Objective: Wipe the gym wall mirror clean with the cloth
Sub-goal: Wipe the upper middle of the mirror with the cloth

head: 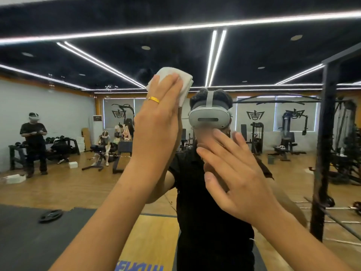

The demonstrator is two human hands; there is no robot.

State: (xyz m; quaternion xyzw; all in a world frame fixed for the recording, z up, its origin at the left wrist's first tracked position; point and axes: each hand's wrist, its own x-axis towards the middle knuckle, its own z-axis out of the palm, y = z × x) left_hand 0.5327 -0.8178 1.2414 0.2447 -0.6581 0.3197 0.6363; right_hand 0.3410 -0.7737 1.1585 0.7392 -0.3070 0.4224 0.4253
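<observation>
1. The big gym wall mirror fills the view.
2. The white folded cloth is high up on the glass.
3. The cloth sits tilted, with one corner pointing up. The hand hides much of it, so I cannot tell its long way.
4. The left hand presses it flat with straight fingers that point up.
5. The right hand lies flat on the glass lower down, fingers spread, holding nothing.
</observation>
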